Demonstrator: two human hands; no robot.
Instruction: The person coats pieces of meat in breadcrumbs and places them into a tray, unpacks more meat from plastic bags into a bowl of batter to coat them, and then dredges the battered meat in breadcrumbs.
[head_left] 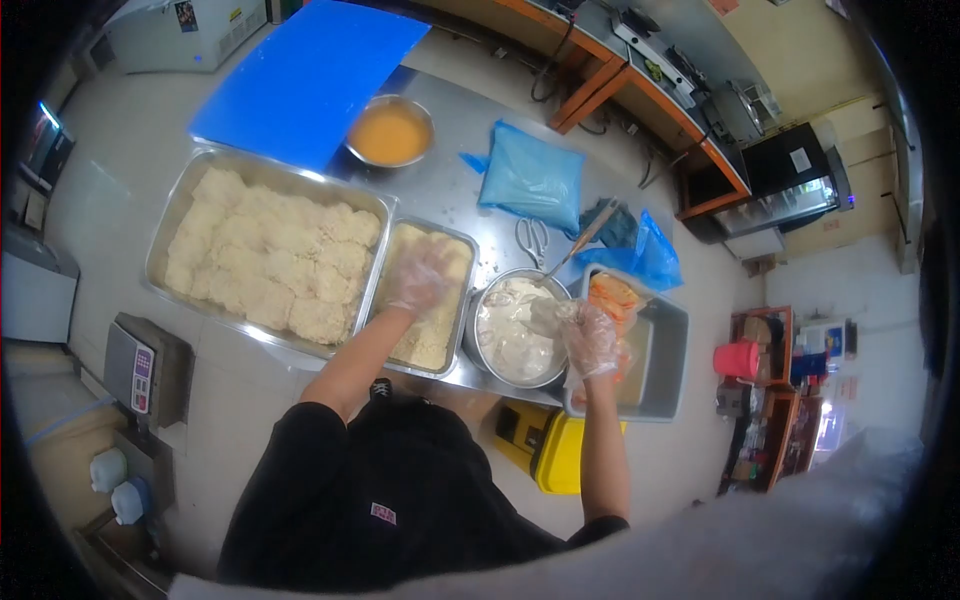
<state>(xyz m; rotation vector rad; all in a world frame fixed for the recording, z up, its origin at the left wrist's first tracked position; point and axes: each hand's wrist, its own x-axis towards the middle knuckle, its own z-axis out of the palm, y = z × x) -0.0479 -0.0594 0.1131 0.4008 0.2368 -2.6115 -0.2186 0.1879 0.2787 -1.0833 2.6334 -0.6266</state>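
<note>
My left hand [418, 278], in a clear plastic glove, lies on the pale crumbs [428, 335] in the narrow metal tray [467, 300]. Its fingers look stretched out, though slightly blurred. At the right rim of a round metal pot [475, 350], my gloved right hand [590, 342] is closed on a batter-coated piece [543, 316] above the white batter [510, 345]. A utensil with a long handle [590, 228] leans out of the pot. Right beside it, a grey bin [660, 350] contains orange-coloured raw pieces [612, 298], partly hidden by my right hand.
A large metal tray [160, 225] of crumb-coated pieces [270, 250] stands left. Behind are a blue board [310, 75], a bowl of orange liquid [390, 133], a blue bag [532, 175] and scissors [532, 240]. A yellow bin [560, 455] stands below the table.
</note>
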